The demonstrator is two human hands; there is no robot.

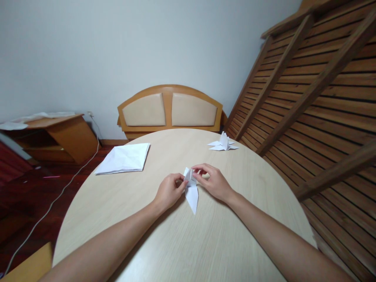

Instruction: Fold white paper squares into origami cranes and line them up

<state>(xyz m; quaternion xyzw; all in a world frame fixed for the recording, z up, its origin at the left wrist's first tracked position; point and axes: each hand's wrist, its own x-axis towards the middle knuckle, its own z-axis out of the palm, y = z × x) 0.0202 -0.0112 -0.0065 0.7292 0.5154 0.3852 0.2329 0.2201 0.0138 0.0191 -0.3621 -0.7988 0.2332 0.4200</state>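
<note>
Pinched at its far end between both sets of fingertips: a partly folded white paper model (191, 192), near the middle of the table, long pointed flap aimed toward the near edge and lying on the wood. Left hand (169, 192) gripping the model's left side, thumb and forefinger tight on the small upper fold. Right hand (214, 182) gripping the same fold from the right, other fingers curled loosely. Both wrists low over the tabletop.

Underneath, a round pale wood-grain table (211, 243). Far left on it, a flat stack of white paper sheets (123, 158), reaching the rim. Far right, close to the rim, a finished folded paper figure (223, 143).

Beyond the table, a padded wooden headboard (169, 107) propped against a plain pale wall (132, 47). To the right, a dark slatted bed base (317, 98) leaning upright, just beside the table's right rim. To the left, a low wooden cabinet (63, 137) on dark red floorboards (26, 196), a white cable (55, 199) trailing across them.

Hands well apart from every rim, and from both sheets and figure. Wide stretch of tabletop toward the near edge, crossed only by the two forearms; tighter on the right beside the slats.
</note>
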